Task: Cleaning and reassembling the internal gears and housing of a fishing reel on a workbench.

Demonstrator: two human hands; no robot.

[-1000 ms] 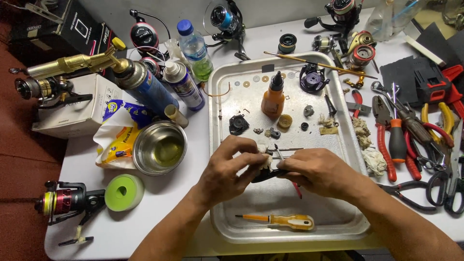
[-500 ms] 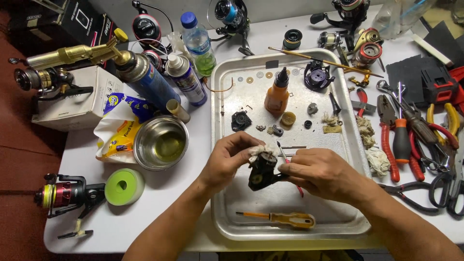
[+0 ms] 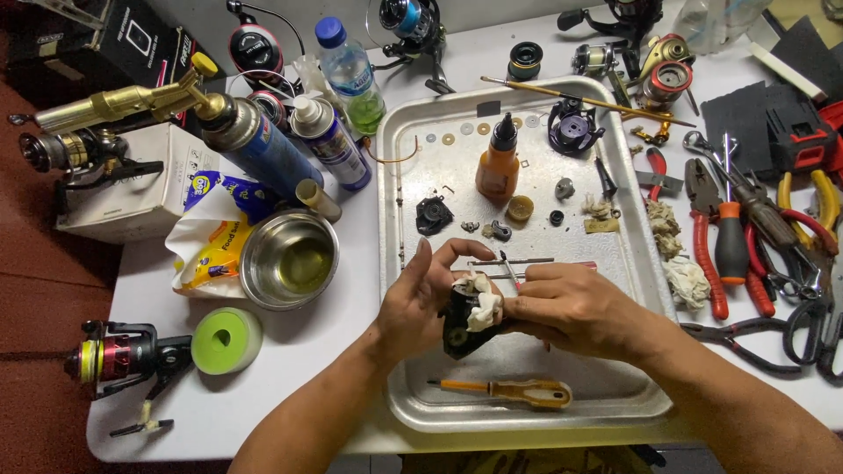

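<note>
My left hand [image 3: 425, 297] grips a black fishing reel body [image 3: 458, 329] over the metal tray [image 3: 420, 386]. My right hand [image 3: 571, 307] presses a wad of white tissue [image 3: 481, 307] against the top of the reel body. Thin metal rods [image 3: 509, 262] lie on the tray just beyond my fingers. A small orange-handled screwdriver [image 3: 518, 391] lies on the tray near its front rim, below both hands.
On the tray stand an orange dropper bottle [image 3: 498, 167], small washers and black reel parts [image 3: 572, 130]. Left of it are a steel bowl [image 3: 290, 257], spray cans [image 3: 327, 140], a water bottle [image 3: 349, 72] and a green spool [image 3: 226, 339]. Pliers and screwdrivers [image 3: 729, 241] lie right.
The reel body has turned upright in my left hand and come lower on the tray. My right hand now holds white tissue against it.
</note>
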